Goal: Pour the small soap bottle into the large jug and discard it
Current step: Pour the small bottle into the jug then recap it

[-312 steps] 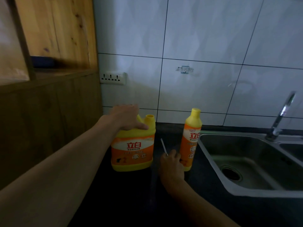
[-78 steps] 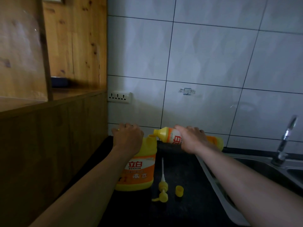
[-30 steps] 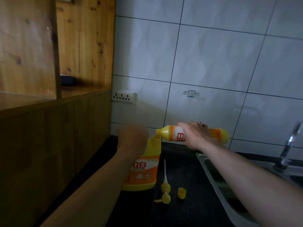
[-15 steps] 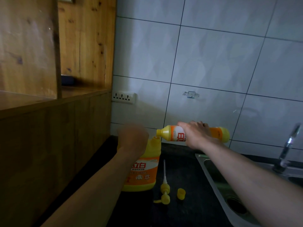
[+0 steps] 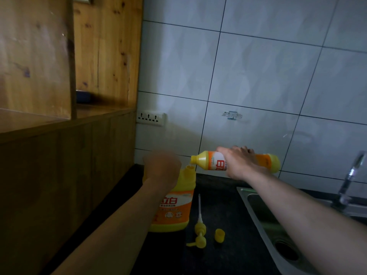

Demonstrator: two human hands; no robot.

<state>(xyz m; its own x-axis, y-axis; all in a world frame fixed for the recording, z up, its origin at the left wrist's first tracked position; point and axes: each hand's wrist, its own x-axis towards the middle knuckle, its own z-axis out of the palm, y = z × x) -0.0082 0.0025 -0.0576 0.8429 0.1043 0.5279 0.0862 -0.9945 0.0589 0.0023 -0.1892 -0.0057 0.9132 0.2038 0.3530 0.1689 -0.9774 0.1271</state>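
Yellow bottle [image 5: 207, 161] lies level, clamped at its middle in my right grip [image 5: 236, 164], long axis along the surface's [image 5: 222, 207] back edge, mouth pointing left just over the jug's [image 5: 175, 208] open neck. My left grip [image 5: 161, 167] sits on the jug's top, blurred; clamped or not, I cannot tell.

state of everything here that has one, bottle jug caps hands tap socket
large jug, upright on the counter, uncapped
small soap bottle, uncapped, tipped on its side, mouth over the large jug's opening
pump head, off, lying on the counter
small cap, off, beside the pump head
left hand, grips the large jug's top
right hand, grips the small soap bottle
tap, no water seen
wall socket, nothing plugged in
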